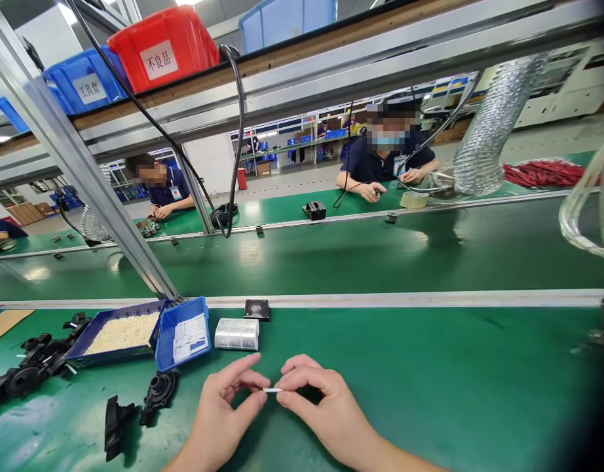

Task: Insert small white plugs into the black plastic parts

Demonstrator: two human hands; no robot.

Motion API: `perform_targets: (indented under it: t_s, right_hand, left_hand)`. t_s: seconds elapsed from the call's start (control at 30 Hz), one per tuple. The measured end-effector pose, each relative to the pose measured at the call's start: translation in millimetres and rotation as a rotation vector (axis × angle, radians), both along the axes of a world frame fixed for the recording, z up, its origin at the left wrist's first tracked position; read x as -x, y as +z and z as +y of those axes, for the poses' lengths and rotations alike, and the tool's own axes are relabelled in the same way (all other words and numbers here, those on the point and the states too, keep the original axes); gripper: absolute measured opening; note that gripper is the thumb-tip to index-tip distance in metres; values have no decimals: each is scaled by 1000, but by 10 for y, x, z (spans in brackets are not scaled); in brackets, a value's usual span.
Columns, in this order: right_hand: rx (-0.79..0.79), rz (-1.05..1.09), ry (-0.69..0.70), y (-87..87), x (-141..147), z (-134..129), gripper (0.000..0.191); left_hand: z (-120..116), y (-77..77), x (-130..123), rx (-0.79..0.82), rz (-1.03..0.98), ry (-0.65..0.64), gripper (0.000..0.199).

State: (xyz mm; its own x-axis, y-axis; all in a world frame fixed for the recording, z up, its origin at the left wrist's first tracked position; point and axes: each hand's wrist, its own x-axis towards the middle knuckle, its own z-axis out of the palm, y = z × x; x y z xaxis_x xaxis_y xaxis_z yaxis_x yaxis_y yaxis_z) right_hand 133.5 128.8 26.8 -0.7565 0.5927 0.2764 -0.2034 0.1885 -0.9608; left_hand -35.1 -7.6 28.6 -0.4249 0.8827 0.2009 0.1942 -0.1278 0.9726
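A small thin white piece [272, 390] is pinched between my two hands above the green table [430, 380]. My left hand [228, 406] holds its left end between thumb and fingers. The right end is in the fingertips of my right hand [326, 400]. Just beyond my hands lies a roll of silver-white labels [236, 334], with a small black box [257, 309] behind it. A blue tray with white printed papers [159, 347] stands to the left, touching a darker blue tray [80, 358] of small cream pieces.
Black plastic parts [113, 429] lie at the left, more of them [27, 377] farther left. A metal post [130, 249] rises behind the trays. Beyond the white rail [380, 299] runs a green belt [331, 262]; a person [354, 164] works across it.
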Motion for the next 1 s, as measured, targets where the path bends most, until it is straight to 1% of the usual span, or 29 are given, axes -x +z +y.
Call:
perform_targets:
  t_s: [0.23, 0.37, 0.47, 0.53, 0.6, 0.67, 0.73, 0.77, 0.8, 0.83, 0.87, 0.9, 0.93, 0.97, 1.0]
  right_hand:
    - [-50, -37, -46, -12, -3, -13, 17]
    - [-107, -49, -53, -18, -13, -34, 16]
    - [-123, -103, -50, 6, -20, -34, 13]
    - [-139, -153, -18, 30, -25, -26, 12]
    - [-168, -184, 41, 48, -30, -17, 16]
    - [-174, -183, 100, 48, -31, -5, 20]
    - [-146, -144, 113, 30, -23, 14, 18]
    - [-132, -121, 105, 17, -16, 26, 17]
    - [-123, -102, 90, 3, -7, 39, 16]
    - [-119, -93, 74, -11, 2, 52, 16]
    - [-120, -91, 62, -23, 10, 63, 17]
    - [-122, -95, 55, -33, 17, 72, 18]
    - [-123, -102, 54, -40, 22, 77, 18]
    - [-123, -106, 54, -46, 24, 80, 18]
    - [-126, -108, 55, -51, 23, 79, 19]
  left_hand:
    - [18, 0, 28, 48, -25, 22, 53]
    - [-6, -1, 32, 79, 48, 35, 55]
    - [-14, -2, 20, 19, 124, 17, 50]
    - [-8, 8, -6, -59, 245, -5, 49]
    - [-4, 38, -36, -134, 396, -29, 55]
    - [-27, 102, -34, -183, 548, -43, 62]
    - [-107, 207, 38, -190, 751, -15, 60]
    - [-173, 277, 104, -156, 878, 39, 54]
    - [-256, 357, 188, -81, 1006, 126, 47]
    - [-349, 445, 285, 47, 1117, 235, 40]
    - [-445, 535, 386, 225, 1194, 350, 34]
    - [-535, 624, 483, 443, 1228, 446, 31]
    - [-612, 706, 569, 668, 1221, 497, 29]
    - [-669, 776, 634, 867, 1186, 502, 28]
    - [-703, 829, 672, 1019, 1141, 472, 27]
